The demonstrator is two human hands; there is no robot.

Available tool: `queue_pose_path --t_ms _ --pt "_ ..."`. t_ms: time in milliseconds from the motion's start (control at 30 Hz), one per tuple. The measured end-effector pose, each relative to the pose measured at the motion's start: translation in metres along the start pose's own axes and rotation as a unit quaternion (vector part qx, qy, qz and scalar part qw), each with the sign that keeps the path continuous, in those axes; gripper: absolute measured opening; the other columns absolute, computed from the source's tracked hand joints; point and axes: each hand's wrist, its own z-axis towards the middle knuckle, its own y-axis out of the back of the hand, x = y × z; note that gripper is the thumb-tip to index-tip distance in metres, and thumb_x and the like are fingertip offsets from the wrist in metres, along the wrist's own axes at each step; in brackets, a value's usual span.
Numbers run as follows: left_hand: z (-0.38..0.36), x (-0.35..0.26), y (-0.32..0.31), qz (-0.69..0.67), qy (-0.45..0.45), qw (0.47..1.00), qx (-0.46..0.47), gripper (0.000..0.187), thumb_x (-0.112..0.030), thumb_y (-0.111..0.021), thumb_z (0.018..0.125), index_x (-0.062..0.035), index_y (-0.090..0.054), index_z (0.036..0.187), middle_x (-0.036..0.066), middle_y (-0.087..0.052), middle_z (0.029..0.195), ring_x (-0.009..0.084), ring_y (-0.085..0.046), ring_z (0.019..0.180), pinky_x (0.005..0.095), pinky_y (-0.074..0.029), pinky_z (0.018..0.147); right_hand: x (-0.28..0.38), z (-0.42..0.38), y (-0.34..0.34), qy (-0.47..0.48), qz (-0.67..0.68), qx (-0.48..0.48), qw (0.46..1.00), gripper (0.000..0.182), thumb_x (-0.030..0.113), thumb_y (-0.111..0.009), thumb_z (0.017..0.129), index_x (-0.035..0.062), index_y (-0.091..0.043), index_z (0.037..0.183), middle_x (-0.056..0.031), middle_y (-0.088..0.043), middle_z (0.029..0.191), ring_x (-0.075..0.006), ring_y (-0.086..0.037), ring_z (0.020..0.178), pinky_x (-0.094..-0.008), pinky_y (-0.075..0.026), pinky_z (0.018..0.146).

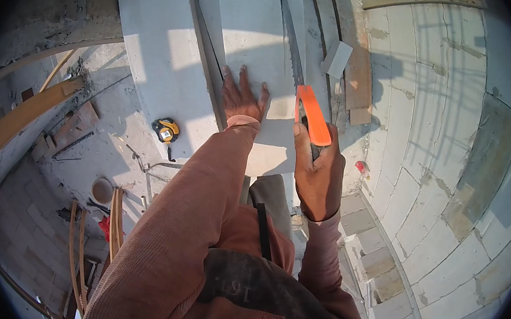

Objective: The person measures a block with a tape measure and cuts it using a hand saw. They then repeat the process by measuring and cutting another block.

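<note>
- My right hand (318,177) is wrapped tight around the orange handle of a saw (312,113).
- The long toothed blade runs away from me, along the right edge of a grey block (253,44).
- My left hand (242,97) lies flat and spread on top of that block, just beside the blade, pressing it down.
- I think a good cut needs long, slow strokes and a straight blade.
- I should keep my left fingers (238,79) away from the teeth.
- The block rests on a bigger grey slab (155,59).
- A yellow tape measure (165,130) sits on the slab's near edge, to the left of my arm.
- Wood pieces lie on the right side, past the saw.
- A block wall (451,146) curves along my right.
</note>
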Motion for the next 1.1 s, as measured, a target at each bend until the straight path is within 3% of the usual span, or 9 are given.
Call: queue_pose_path --t_ms 100,167,267,333,500,600,800,1000,1100 --pt "0.001 0.0 0.006 0.003 0.009 1.0 0.011 0.07 -0.05 -0.062 0.092 -0.0154 -0.047 0.151 0.027 -0.029 0.161 0.0427 -0.048 0.134 0.0493 -0.048 0.105 0.002 -0.008 0.009 -0.078 0.029 0.015 0.996 0.024 0.014 -0.067 0.098 -0.0032 -0.057 0.112 -0.0194 -0.07 0.099 -0.0355 -0.073 0.077 -0.0426 -0.054 0.062" --pt "0.004 -0.001 0.006 -0.001 0.006 1.0 0.004 0.07 -0.05 -0.062 0.092 -0.0154 -0.048 0.151 0.026 -0.03 0.161 0.0427 -0.048 0.134 0.0492 -0.048 0.105 -0.024 0.048 -0.013 0.196 -0.18 -0.016 0.964 0.022 0.015 -0.065 0.099 -0.0049 -0.061 0.106 -0.021 -0.069 0.085 -0.0368 -0.072 0.073 -0.0443 -0.056 0.062" --pt "0.003 0.003 0.0 -0.002 -0.002 1.0 -0.009 0.07 -0.049 -0.063 0.092 -0.0152 -0.048 0.151 0.025 -0.03 0.161 0.0431 -0.048 0.133 0.0494 -0.049 0.105 -0.022 0.156 -0.059 0.011 -0.014 0.021 1.0 0.039 0.03 -0.064 0.1 -0.009 -0.062 0.101 -0.0238 -0.067 0.071 -0.0411 -0.071 0.069 -0.0457 -0.057 0.065" --pt "0.004 0.002 0.004 0.001 -0.003 1.0 0.007 0.069 -0.048 -0.063 0.091 -0.0151 -0.048 0.151 0.025 -0.029 0.161 0.0436 -0.048 0.133 0.0501 -0.049 0.104 -0.015 0.176 -0.056 -0.005 0.024 0.058 0.998 0.045 0.035 -0.064 0.099 -0.0099 -0.06 0.101 -0.0251 -0.067 0.071 -0.0437 -0.071 0.071 -0.0469 -0.057 0.066" --pt "0.001 0.006 -0.002 -0.02 0.0 1.0 -0.005 0.071 -0.05 -0.061 0.092 -0.0155 -0.046 0.152 0.025 -0.028 0.162 0.0436 -0.047 0.134 0.0509 -0.048 0.105 -0.022 0.059 -0.038 0.017 -0.001 -0.003 1.0 0.033 0.028 -0.066 0.1 -0.0026 -0.056 0.109 -0.0227 -0.067 0.075 -0.0468 -0.066 0.068 -0.0476 -0.052 0.064" --pt "0.005 0.002 0.002 -0.013 0.014 1.0 0.017 0.071 -0.051 -0.061 0.093 -0.0164 -0.046 0.153 0.025 -0.028 0.162 0.0431 -0.047 0.135 0.0502 -0.048 0.105 -0.015 -0.031 -0.008 -0.053 0.044 -0.023 0.997 0.026 0.016 -0.071 0.097 -0.0015 -0.056 0.11 -0.0195 -0.067 0.074 -0.0408 -0.068 0.065 -0.0396 -0.052 0.061" --pt "0.008 -0.001 0.001 -0.014 0.007 1.0 0.004 0.071 -0.051 -0.059 0.093 -0.017 -0.045 0.153 0.025 -0.029 0.161 0.0424 -0.046 0.136 0.0488 -0.048 0.106 -0.053 0.098 -0.059 0.04 0.053 -0.03 0.997 0.037 0.032 -0.07 0.097 -0.0039 -0.061 0.099 -0.0177 -0.064 0.068 -0.035 -0.066 0.06 -0.0388 -0.05 0.06" --pt "0.002 -0.001 -0.001 -0.042 0.017 0.999 0.001 0.066 -0.045 -0.059 0.095 -0.0157 -0.044 0.152 0.025 -0.034 0.158 0.0414 -0.043 0.138 0.0495 -0.043 0.109 -0.057 0.119 -0.06 -0.081 0.117 0.08 0.987 0.048 0.046 -0.069 0.092 -0.0024 -0.067 0.096 -0.0175 -0.07 0.08 -0.033 -0.068 0.075 -0.0423 -0.052 0.075" --pt "0.025 0.007 -0.014 -0.091 0.045 0.995 -0.021 0.062 -0.044 -0.059 0.096 -0.0136 -0.044 0.149 0.023 -0.038 0.153 0.0415 -0.041 0.138 0.0484 -0.037 0.113 -0.067 0.12 -0.081 -0.066 0.165 0.049 0.983 0.048 0.048 -0.073 0.09 0.0005 -0.069 0.096 -0.0026 -0.058 0.066 -0.0123 -0.053 0.059 -0.0302 -0.048 0.058"
